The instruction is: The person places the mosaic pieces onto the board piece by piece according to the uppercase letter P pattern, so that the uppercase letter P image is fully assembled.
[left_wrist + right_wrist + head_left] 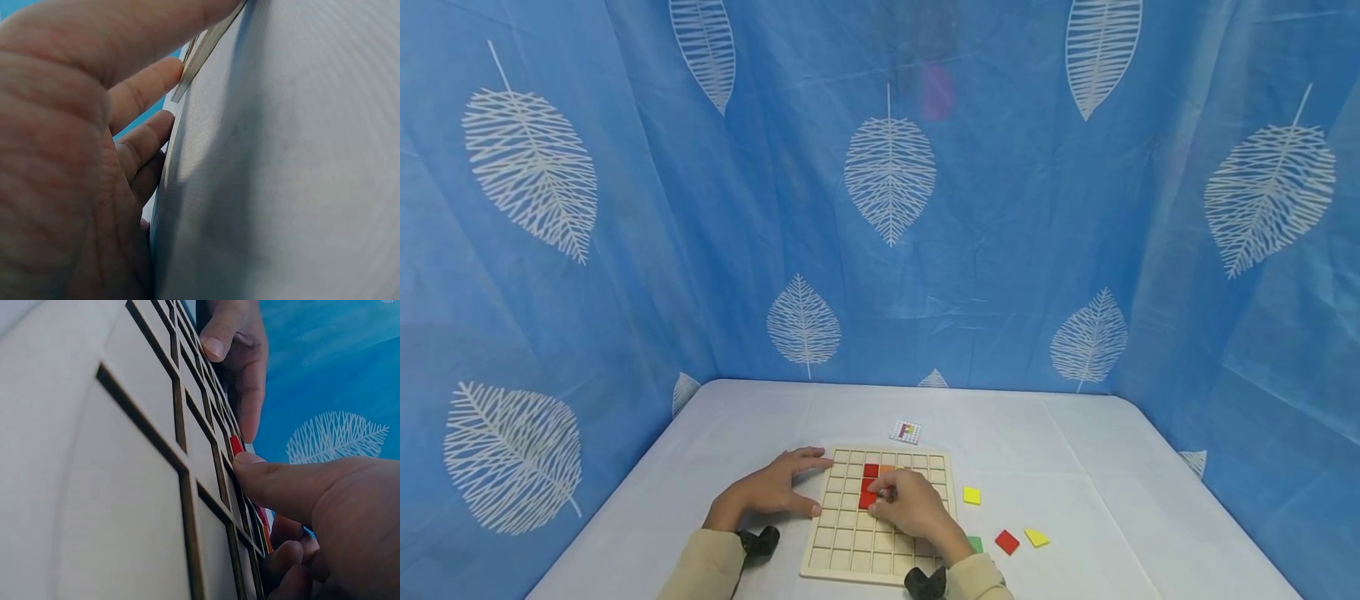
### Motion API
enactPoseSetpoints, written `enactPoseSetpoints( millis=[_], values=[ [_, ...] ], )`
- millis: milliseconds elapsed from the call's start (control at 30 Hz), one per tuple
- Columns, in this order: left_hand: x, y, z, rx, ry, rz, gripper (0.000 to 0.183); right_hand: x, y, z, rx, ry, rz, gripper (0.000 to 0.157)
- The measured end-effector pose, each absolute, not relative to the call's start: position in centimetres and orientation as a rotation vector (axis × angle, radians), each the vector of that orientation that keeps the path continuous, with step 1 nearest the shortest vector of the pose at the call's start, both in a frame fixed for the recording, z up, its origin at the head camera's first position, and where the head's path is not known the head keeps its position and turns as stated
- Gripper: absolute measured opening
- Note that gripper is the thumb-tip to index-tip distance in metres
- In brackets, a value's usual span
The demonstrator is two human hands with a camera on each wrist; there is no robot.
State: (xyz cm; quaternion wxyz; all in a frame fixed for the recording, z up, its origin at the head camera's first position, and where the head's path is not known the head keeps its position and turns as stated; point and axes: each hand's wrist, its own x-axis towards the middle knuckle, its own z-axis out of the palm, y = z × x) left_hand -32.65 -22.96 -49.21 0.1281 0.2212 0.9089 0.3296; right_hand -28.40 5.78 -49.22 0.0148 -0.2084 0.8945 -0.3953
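A wooden grid board [842, 537] lies on the white table. My left hand [771, 487] is spread at its left side, thumb and forefinger touching the edge; the left wrist view shows the fingers beside the board's rim [203, 53]. Over the upper middle of the grid, my right hand [913, 504] has its fingers bent, with thumb and forefinger at a red square tile [867, 501]. In the right wrist view the thumb touches that red tile [236, 444]. Another red tile [870, 470] and an orange tile [887, 468] sit in cells above, the orange one partly hidden.
A small pattern card [906, 432] lies beyond the board. To the right are a yellow square tile [972, 496], a loose red tile [1007, 542], a yellow rounded tile [1037, 537] and a partly covered green tile [976, 543]. Blue curtains [1000, 250] stand around the table.
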Motion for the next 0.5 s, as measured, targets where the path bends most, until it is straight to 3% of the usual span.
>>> enactPoseSetpoints(
  millis=[500],
  values=[
    [-32.50,-22.95,-48.85,0.616,2.644,0.961,0.080,-28.41,5.50,-48.92,-0.652,2.776,-1.230,0.019]
  ],
)
